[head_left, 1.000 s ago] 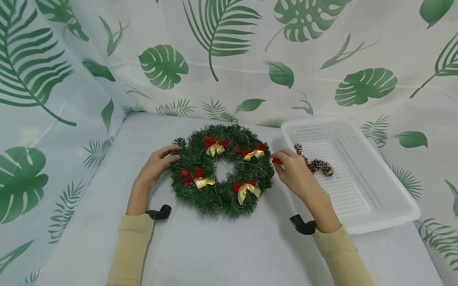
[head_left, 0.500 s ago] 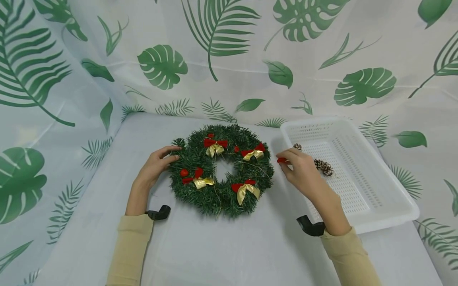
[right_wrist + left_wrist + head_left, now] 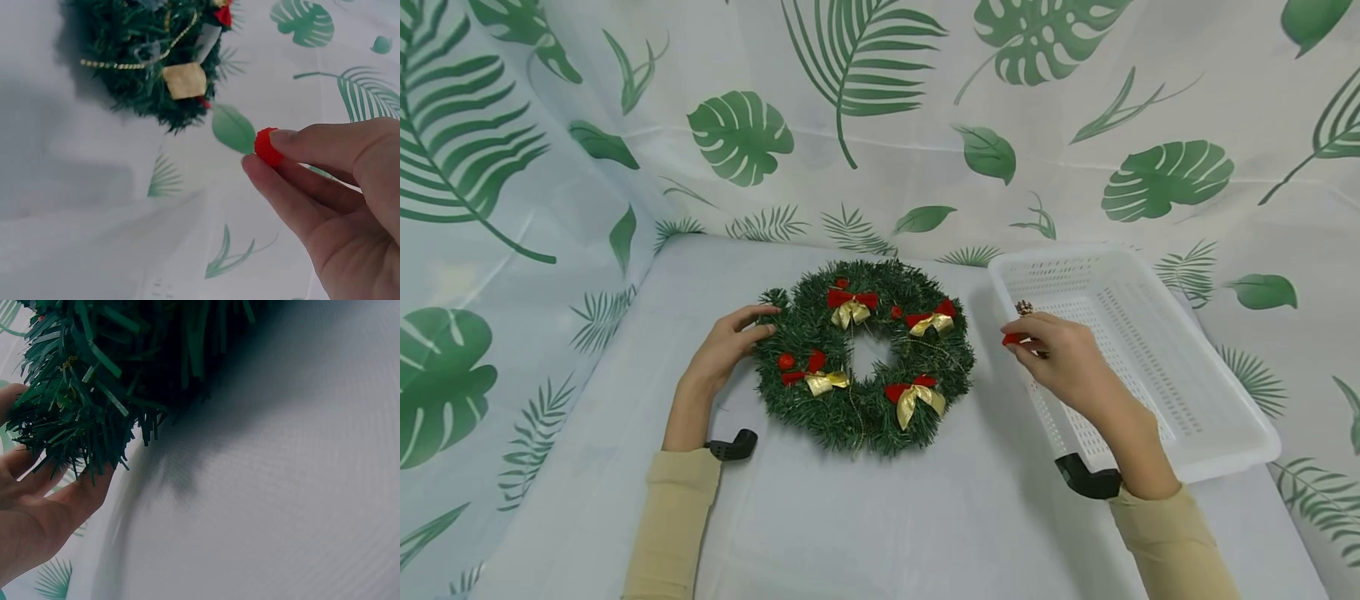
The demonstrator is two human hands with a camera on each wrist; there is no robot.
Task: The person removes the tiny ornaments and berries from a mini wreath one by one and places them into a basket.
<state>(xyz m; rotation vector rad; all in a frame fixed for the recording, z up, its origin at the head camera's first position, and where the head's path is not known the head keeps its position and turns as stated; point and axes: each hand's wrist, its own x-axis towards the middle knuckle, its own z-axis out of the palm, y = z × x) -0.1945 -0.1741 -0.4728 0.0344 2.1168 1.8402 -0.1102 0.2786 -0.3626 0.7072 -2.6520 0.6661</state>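
A green tinsel Christmas wreath [image 3: 808, 421] lies on the white table, with red-and-gold bows [image 3: 919, 400], red balls [image 3: 786, 362] and thin gold bead strings on it. My left hand [image 3: 718, 350] holds its left edge; in the left wrist view, fingers [image 3: 87, 490] sit on both sides of a tuft of green strands. To the right of the wreath, my right hand [image 3: 1063, 358] pinches a small red ball [image 3: 267, 147] between thumb and fingertips. That hand is apart from the wreath, over the left rim of a white plastic basket [image 3: 1210, 375].
Inside the basket, partly hidden behind the right hand, is a pine cone [image 3: 1024, 308]. A white cloth with green leaf prints [image 3: 880, 83] hangs behind and to the left of the table [image 3: 865, 533]. Each wrist carries a black camera mount [image 3: 1086, 479].
My right hand has moved right, away from the wreath's right edge to the basket rim, still pinching the red ball. It now covers more pine cones. My left hand and the wreath stay put.
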